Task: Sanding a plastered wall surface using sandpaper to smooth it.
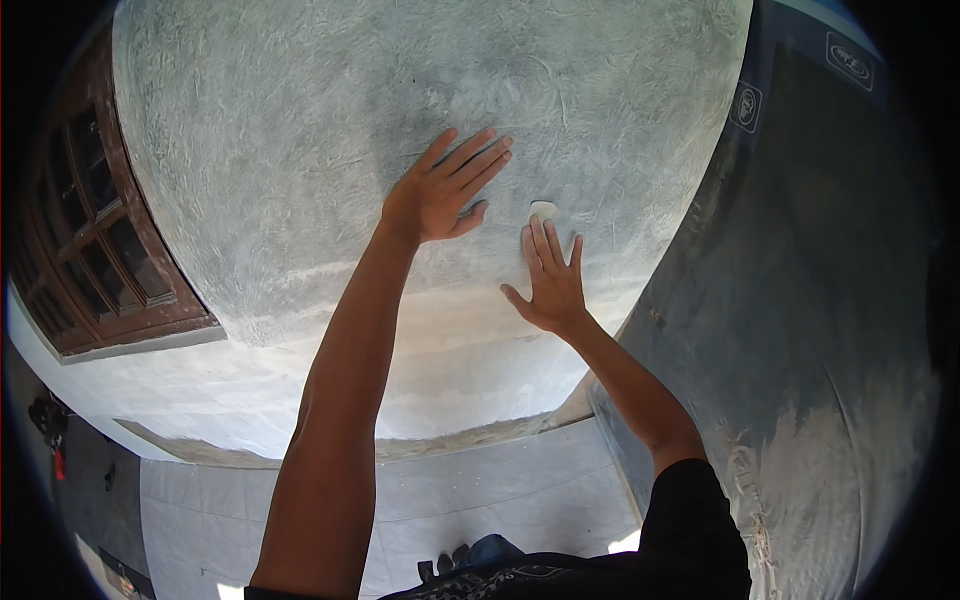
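Note:
A grey, streaky plastered wall [300,142] fills most of the view before me. My left hand [442,187] lies palm-down against it, fingers spread and pointing up to the right, with nothing seen in it. Lower and to the right, my right hand [556,277] presses its fingers over a small pale flat piece [543,210], held against the plaster. Only the upper end of that piece shows; the rest is hidden under the fingers, and I cannot tell its material. My right thumb is stretched out to the side.
A brown wooden window frame [112,225] with glass panes stands at the left. Dark sheeting [787,262] hangs along the right side. Below, a pale painted band [465,367] meets grey floor tiles [480,487]. Dark objects with a red part [58,463] are at the far left.

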Demonstrator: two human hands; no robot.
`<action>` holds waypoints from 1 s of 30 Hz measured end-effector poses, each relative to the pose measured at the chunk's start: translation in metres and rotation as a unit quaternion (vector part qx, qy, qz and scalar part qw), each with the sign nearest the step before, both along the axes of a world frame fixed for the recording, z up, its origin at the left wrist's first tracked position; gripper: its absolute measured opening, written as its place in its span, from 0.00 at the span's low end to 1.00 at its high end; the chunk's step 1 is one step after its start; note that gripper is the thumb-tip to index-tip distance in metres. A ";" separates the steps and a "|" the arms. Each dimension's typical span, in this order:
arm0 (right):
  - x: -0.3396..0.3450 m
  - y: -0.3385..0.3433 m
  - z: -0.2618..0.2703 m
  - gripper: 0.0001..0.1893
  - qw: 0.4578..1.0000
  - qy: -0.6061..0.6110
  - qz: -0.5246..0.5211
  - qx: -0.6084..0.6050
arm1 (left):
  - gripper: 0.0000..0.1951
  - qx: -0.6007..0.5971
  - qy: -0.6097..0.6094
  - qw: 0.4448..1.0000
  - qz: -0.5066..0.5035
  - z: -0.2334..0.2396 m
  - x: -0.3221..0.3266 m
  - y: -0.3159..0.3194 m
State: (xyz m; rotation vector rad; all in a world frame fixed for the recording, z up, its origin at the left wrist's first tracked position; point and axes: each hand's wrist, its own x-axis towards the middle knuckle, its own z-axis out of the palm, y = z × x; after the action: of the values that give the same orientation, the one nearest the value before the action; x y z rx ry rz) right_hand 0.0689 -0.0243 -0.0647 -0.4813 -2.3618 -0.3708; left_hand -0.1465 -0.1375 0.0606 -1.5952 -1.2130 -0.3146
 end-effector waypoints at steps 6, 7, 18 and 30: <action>-0.013 0.004 0.093 0.49 0.988 0.132 0.006 0.080 | 0.37 -0.013 -0.004 1.000 0.009 0.002 0.004 -0.005; -0.010 -0.001 0.063 0.49 0.992 0.113 0.019 0.048 | 0.37 -0.014 -0.010 1.000 0.010 0.000 0.003 -0.004; -0.008 -0.007 0.043 0.51 0.997 0.077 0.008 0.021 | 0.38 -0.016 -0.017 1.000 -0.006 0.004 0.002 -0.006; 0.000 -0.006 -0.008 0.50 1.000 0.026 0.008 -0.015 | 0.37 -0.005 -0.010 1.000 0.001 0.002 0.000 -0.004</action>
State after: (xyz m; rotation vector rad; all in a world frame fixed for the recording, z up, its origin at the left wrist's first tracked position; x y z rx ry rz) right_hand 0.0690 -0.0304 -0.0728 -0.4795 -2.3227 -0.3122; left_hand -0.1465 -0.1413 0.0626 -1.6018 -1.2326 -0.3236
